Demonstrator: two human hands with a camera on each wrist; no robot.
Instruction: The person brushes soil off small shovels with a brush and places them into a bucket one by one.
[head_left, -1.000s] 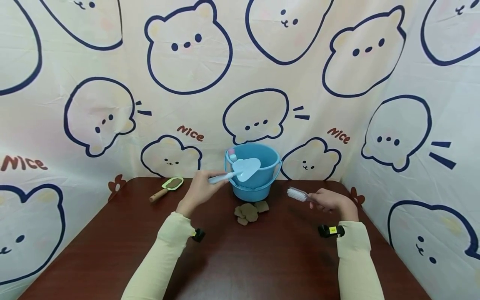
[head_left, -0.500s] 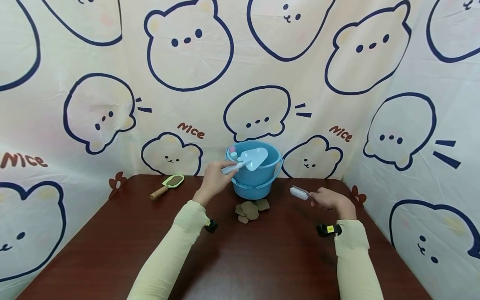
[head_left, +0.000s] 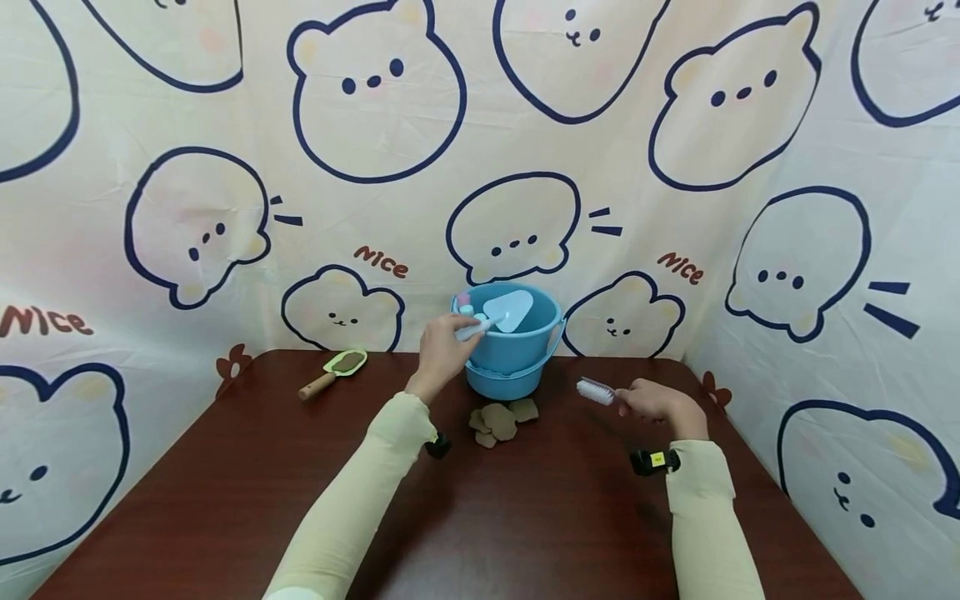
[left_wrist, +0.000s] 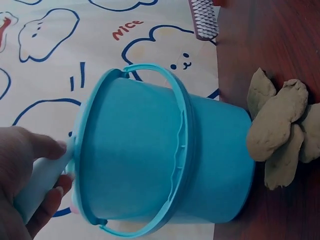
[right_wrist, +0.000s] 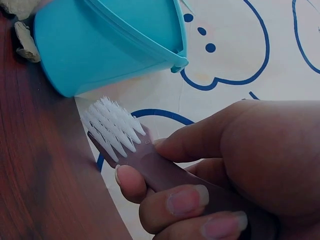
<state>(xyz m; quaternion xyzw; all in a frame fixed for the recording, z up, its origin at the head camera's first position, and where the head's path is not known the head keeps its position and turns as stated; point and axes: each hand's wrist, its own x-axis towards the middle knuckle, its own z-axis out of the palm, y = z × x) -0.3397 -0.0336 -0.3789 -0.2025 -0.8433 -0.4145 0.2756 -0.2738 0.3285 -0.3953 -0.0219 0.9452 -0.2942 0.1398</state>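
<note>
My left hand grips the handle of a light blue toy shovel, whose blade lies over the mouth of a blue bucket. In the left wrist view the shovel's handle runs between thumb and fingers, by the bucket's rim. A pink-tipped item pokes out at the rim's left side. To the bucket's right, my right hand holds a scrubbing brush. The right wrist view has its white bristles turned upward and the fingers curled round its dark handle.
Several flat brown clay-like lumps lie in front of the bucket. A green-edged scoop with a wooden handle and brown stuff in it rests at the back left of the dark table. A patterned cloth hangs behind.
My left hand has moved right and a little up, bringing the shovel's blade from the bucket's front left side to over its mouth. The right hand and brush have barely shifted.
</note>
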